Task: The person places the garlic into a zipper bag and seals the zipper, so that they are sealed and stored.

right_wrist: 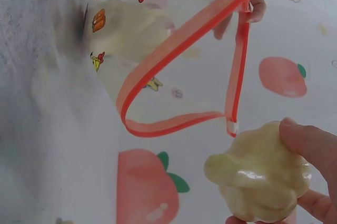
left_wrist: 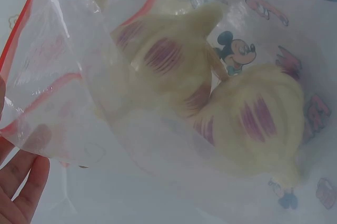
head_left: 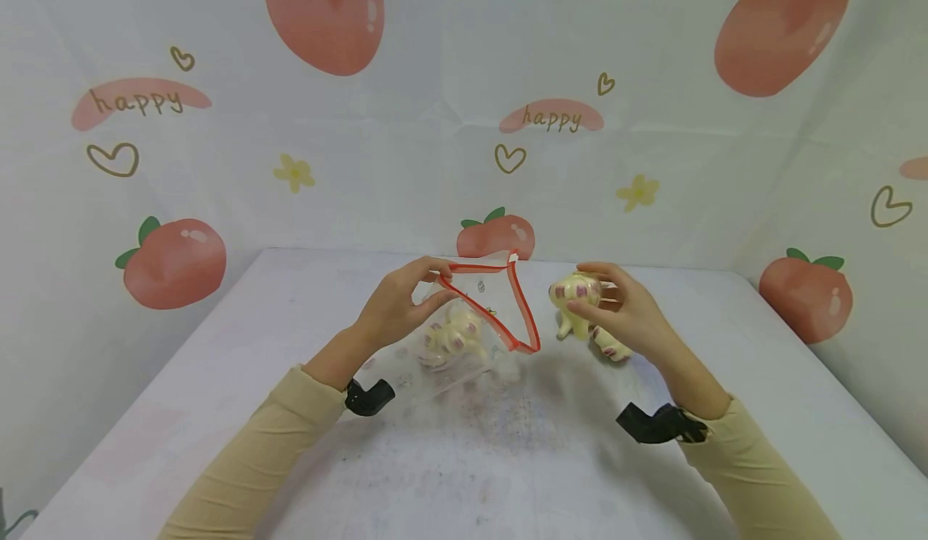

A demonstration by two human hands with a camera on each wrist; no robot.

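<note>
My left hand [head_left: 395, 305] pinches one corner of a clear zip bag [head_left: 487, 363] by its red-edged mouth, which gapes toward the right. Inside the bag lie garlic bulbs [left_wrist: 258, 124], cream with purple patches; two show plainly in the left wrist view. My right hand [head_left: 634, 314] holds another garlic bulb [right_wrist: 258, 174] between thumb and fingers, just right of the bag's mouth and apart from it. Below that hand, one more garlic bulb [head_left: 612, 347] rests on the table, partly hidden by the held one.
The white table [head_left: 435, 475] has faint smudges and runs back to a hanging cloth [head_left: 406, 161] printed with fruit, hearts and words. Cartoon figures are printed on the bag. Dark straps [head_left: 660, 425] sit at both wrists.
</note>
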